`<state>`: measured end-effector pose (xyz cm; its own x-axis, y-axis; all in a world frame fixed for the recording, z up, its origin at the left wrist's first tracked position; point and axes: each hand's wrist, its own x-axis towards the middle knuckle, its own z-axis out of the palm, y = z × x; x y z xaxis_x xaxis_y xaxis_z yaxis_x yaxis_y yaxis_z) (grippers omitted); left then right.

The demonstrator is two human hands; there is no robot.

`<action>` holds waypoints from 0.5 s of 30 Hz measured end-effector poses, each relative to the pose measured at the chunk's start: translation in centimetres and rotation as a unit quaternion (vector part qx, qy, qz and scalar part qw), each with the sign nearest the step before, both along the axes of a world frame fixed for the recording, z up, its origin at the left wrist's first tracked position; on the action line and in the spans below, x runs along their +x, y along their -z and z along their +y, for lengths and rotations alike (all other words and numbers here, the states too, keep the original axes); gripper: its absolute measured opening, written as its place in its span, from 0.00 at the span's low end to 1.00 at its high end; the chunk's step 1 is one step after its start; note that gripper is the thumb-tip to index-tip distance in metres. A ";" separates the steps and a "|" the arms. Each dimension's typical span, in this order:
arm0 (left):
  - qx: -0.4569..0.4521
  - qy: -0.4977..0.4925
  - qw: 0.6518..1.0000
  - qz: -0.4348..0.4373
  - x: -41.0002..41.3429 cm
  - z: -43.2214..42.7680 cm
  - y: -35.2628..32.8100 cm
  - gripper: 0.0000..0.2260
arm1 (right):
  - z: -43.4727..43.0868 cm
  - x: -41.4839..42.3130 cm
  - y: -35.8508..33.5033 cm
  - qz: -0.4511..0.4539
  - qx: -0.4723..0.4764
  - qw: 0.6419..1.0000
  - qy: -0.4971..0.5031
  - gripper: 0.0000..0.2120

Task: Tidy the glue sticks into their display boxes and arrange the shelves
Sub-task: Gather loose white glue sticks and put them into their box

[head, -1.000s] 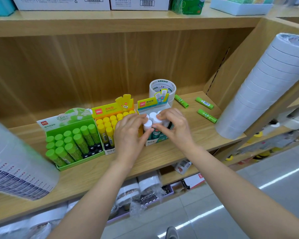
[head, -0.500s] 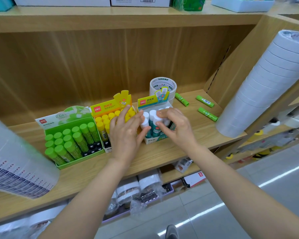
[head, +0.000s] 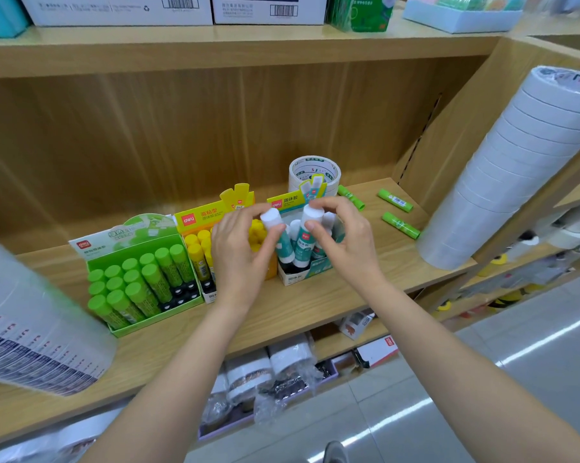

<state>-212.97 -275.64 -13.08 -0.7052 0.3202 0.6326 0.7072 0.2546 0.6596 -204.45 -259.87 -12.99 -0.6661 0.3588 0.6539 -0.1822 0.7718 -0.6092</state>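
Observation:
Three display boxes stand in a row on the wooden shelf point(head: 315, 305): a green box point(head: 138, 262) of green glue sticks, a yellow box point(head: 198, 225) of yellow sticks, and a teal-and-white box point(head: 302, 274) of white-capped sticks. My left hand point(head: 241, 259) pinches one white-capped teal stick point(head: 275, 228) by its cap, lifted and tilted above the teal box. My right hand point(head: 345, 242) pinches another white-capped stick point(head: 307, 228) that stands taller than its neighbours. Three loose green glue sticks point(head: 400, 224) lie on the shelf to the right.
A roll of white tape point(head: 313, 170) sits behind the teal box. A long stack of tape rolls point(head: 509, 168) leans at the right, and a wrapped stack point(head: 31, 312) at the left. Cartons point(head: 121, 8) line the upper shelf. Packaged goods fill the lower shelf.
Both hands have risen from pressing down on the white-capped sticks; each now lifts one stick by its cap above the teal box.

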 end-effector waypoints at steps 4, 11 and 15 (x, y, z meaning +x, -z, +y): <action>0.037 0.017 0.999 -0.016 0.4 -0.8 -0.1 0.11 | 0.4 0.1 1.2 -0.017 0.041 0.999 -0.004 0.12; -0.034 0.010 0.999 -0.014 0.3 -1.3 2.0 0.13 | -0.3 0.2 1.3 -0.004 0.043 0.999 0.015 0.12; -0.038 0.018 0.999 -0.030 0.4 -1.4 2.4 0.14 | -0.8 0.0 1.5 -0.025 0.043 0.999 0.004 0.12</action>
<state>-212.60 -277.04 -15.46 -0.7287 0.3906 0.5626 0.6763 0.2805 0.6811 -204.45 -260.64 -14.53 -0.6955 0.3083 0.6490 -0.1474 0.8228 -0.5488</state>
